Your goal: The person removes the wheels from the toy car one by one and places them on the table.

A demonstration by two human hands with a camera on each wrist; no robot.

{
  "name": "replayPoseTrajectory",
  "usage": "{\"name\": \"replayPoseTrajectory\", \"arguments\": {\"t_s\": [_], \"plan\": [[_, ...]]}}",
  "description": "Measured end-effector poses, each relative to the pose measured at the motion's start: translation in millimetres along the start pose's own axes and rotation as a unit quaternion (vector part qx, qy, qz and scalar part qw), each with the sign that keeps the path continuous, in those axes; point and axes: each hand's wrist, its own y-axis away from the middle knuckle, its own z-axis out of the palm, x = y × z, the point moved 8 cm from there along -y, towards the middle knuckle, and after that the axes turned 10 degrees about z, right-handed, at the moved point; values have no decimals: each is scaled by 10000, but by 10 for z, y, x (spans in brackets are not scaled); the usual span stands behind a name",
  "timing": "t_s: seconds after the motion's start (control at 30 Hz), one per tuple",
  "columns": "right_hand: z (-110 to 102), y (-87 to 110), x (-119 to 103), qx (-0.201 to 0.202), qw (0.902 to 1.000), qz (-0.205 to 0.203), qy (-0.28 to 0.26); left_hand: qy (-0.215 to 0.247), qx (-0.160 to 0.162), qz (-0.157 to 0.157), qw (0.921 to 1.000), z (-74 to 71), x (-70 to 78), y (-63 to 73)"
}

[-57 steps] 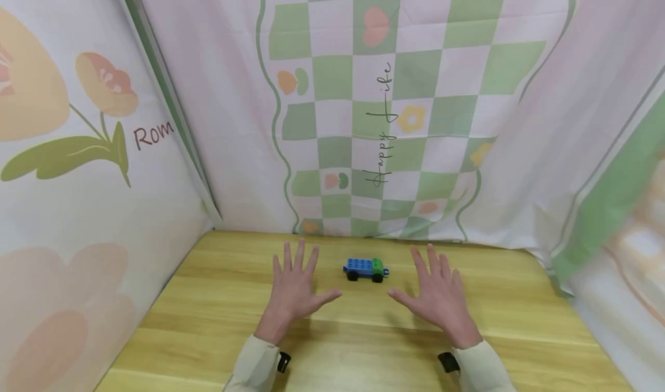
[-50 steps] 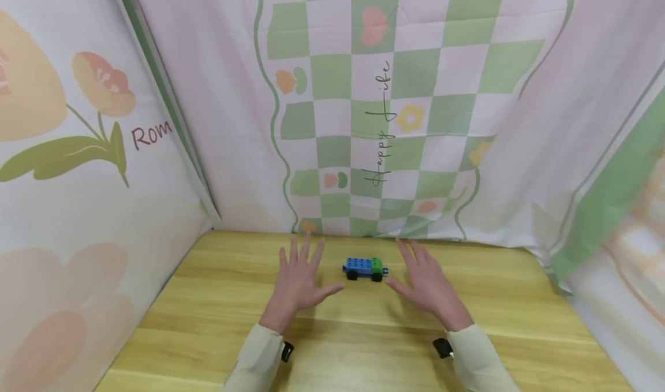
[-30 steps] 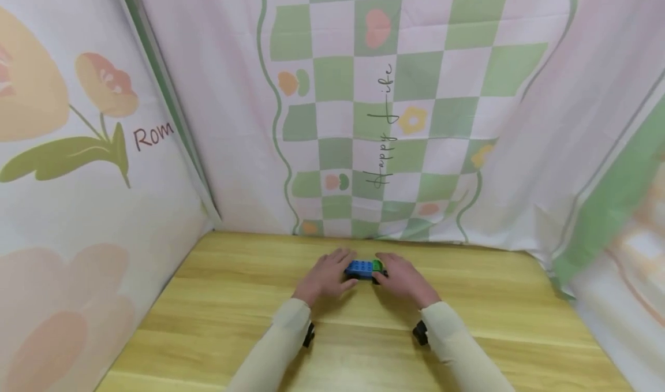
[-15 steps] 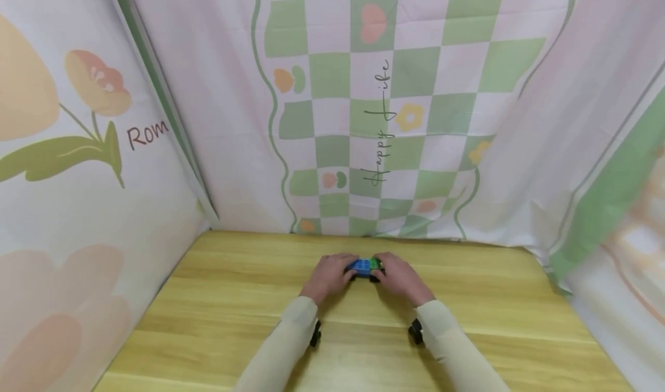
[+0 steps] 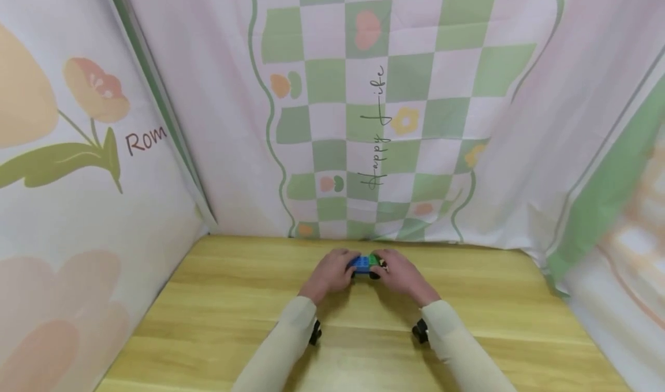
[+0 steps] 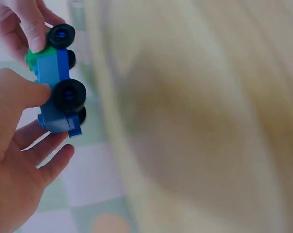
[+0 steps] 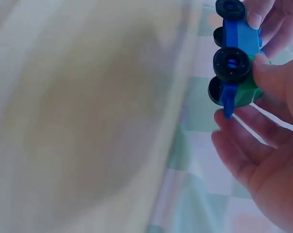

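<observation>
A toy truck (image 5: 362,264) of building bricks, blue with a green front and black wheels, is held between both hands near the table's far side. My left hand (image 5: 332,272) pinches the blue rear end, its thumb pressed on the side, as the left wrist view shows. At the green front, my right hand (image 5: 399,273) grips the truck between thumb and fingers. In the right wrist view the black wheels (image 7: 232,64) show beside the right thumb and seem clear of the tabletop. The fingers hide both ends of the truck in the head view.
The wooden table (image 5: 353,346) has pale yellow grain. A checked green and white curtain (image 5: 332,126) hangs along its back edge. A flower-printed cloth wall (image 5: 73,207) stands at the left, another cloth (image 5: 613,253) at the right. Black wrist straps (image 5: 419,331) sit below the sleeves.
Both hands, spread with straight fingers at first, have come inward from either side and taken hold of the truck's ends. The truck now looks slightly raised.
</observation>
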Motion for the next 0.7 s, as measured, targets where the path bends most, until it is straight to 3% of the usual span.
{"name": "replayPoseTrajectory", "arguments": {"t_s": [0.17,0.33,0.43,0.57,0.7], "plan": [[-373,151,-184,254,9966,-435,-656,348,336,265,9985,-424,233,-17],[-745,249,-365,611,9884,-906,-1058,1023,476,433,9927,-787,329,-34],[-850,290,-440,769,9850,-1078,-1106,1233,474,595,9894,-850,349,-39],[-877,339,-504,822,9809,-1268,-1227,1414,383,758,9863,-822,369,-29],[-880,382,-482,819,9791,-1146,-1465,1821,283,648,9807,-791,378,-7]]}}
